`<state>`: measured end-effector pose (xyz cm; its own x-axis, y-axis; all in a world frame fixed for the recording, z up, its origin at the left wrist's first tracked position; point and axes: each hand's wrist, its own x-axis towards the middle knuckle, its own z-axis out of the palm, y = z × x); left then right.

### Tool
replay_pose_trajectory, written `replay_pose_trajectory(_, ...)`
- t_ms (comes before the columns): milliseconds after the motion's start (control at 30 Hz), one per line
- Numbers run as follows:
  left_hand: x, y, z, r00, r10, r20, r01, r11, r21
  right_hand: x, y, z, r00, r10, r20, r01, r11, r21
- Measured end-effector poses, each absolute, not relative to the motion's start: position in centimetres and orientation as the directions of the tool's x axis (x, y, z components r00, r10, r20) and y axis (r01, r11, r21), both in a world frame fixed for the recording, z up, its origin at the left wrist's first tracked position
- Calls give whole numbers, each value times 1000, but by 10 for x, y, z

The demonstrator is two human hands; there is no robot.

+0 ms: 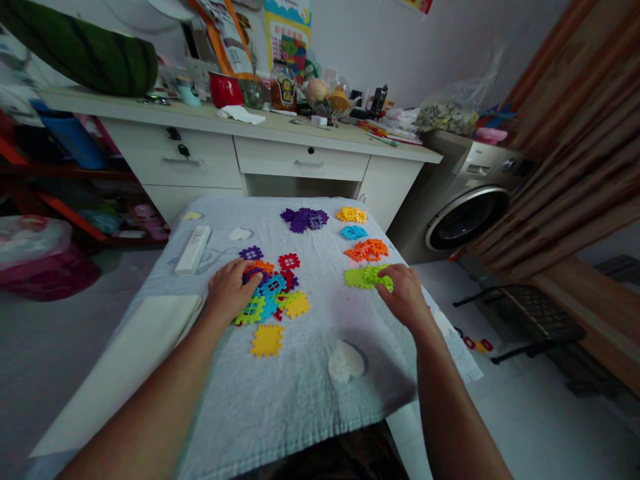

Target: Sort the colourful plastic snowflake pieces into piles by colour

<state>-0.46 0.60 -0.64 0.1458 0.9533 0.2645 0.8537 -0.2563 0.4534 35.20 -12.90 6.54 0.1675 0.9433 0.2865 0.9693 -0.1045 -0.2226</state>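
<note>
My left hand is at the left side of a mixed pile of notched plastic building tiles, its thumb and fingers closed about a purple tile. In that pile lie blue tiles, red tiles, an orange tile and a lime green tile. A yellow tile lies apart, nearer to me. On the right, my right hand pinches a green tile at the edge of the green group. Its fingers partly cover the tile.
Sorted purple tiles, yellow tiles, blue tiles and orange tiles lie farther back on the cloth-covered table. A white box sits at left. Behind stand a cluttered desk and a washing machine.
</note>
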Motion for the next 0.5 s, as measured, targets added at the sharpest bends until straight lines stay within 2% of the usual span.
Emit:
replay_pose_trajectory(100, -6, 7, -8, 138, 953, 268, 837, -257, 484, 310, -99, 75, -86, 974, 210, 946, 146, -289)
replay_pose_trajectory(200, -7, 9, -9, 145, 951, 271, 821, -269, 504, 268, -65, 74, -255, 960, 112, 913, 277, -299)
replay_pose_trajectory(300, -6, 8, -9, 145, 949, 278, 816, -274, 509, 237, -31, 58, -282, 958, 56, 904, 285, -320)
replay_pose_trajectory(500, -3, 3, -7, 151, 943, 296, 821, -287, 494, 215, 8, 16, -198, 977, 82, 880, 214, -424)
